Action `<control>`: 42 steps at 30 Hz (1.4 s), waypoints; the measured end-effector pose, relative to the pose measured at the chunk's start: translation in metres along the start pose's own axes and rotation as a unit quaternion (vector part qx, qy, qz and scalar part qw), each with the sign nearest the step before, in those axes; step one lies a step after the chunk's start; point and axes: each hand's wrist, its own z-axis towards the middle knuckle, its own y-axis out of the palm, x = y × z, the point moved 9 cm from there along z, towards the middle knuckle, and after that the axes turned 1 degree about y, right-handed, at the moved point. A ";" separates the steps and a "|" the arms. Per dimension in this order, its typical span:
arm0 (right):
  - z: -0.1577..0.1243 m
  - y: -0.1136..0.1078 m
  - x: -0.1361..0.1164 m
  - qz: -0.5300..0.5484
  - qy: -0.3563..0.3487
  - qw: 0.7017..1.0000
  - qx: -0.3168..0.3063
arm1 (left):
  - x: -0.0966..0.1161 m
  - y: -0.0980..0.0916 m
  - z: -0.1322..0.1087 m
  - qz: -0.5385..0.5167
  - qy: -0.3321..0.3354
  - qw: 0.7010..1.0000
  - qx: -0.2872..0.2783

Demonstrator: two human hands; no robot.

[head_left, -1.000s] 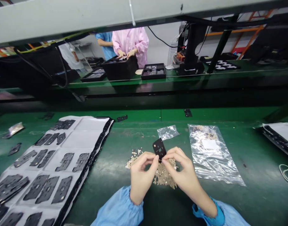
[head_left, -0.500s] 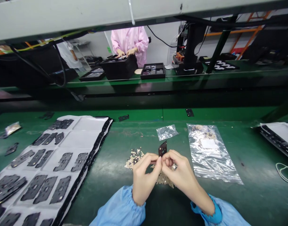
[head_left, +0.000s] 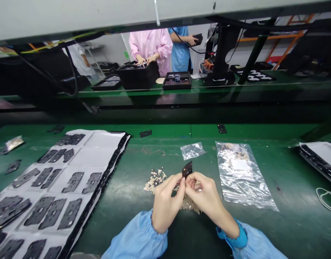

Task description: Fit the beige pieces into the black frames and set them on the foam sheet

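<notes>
Between my two hands a small black flat plastic part with cut-outs is held upright. The fingers of my left hand pinch its lower left side. My right hand is closed at its lower right edge, thumb and forefinger together; whether a small piece sits between them is hidden. Under and behind my hands lies a pile of small beige pieces, partly covered by my fingers. Left of it is another heap of small beige and black pieces.
A white compartmented tray at left carries several black parts. A small clear bag and a larger bag of pieces lie on the green table. Across the bench, a person in pink works at a black box.
Both hands stay on the black part with almost no shift, the right fingers moving slightly. A person in blue holding a dark object has appeared behind the far bench.
</notes>
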 end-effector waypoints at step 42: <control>0.000 0.000 0.005 -0.043 0.026 0.998 0.031 | -0.009 0.003 0.001 0.004 0.014 1.000 -0.022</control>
